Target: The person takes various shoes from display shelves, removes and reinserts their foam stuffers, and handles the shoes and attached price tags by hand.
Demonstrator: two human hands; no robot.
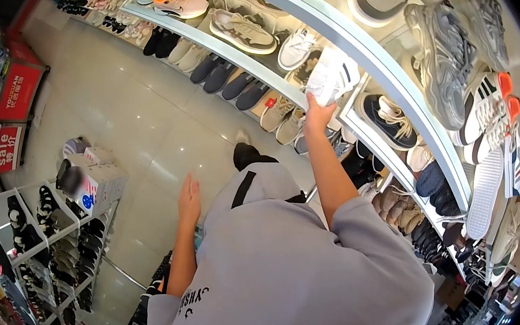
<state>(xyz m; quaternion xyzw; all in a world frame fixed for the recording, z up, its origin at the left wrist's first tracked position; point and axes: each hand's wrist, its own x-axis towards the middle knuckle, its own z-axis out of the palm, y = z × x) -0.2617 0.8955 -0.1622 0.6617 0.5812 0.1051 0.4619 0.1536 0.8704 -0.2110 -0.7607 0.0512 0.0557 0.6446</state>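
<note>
My right hand point(319, 116) reaches up to the lit shelf and is closed on a white sneaker point(331, 77) with dark stripes, gripping its near end. Beside it on the shelf are another white sneaker point(297, 48) to the left and a black sneaker with cream laces point(386, 121) to the right. My left hand point(189, 199) hangs low at my side over the floor, fingers stretched out, holding nothing.
Curved white shelves point(234, 55) full of shoes run along the front and right. Dark slip-on shoes point(235, 85) line the level below. At lower left stands a shoe rack point(63, 229) with boxes point(101, 185) on top. Red sale bins point(19, 91) stand at far left.
</note>
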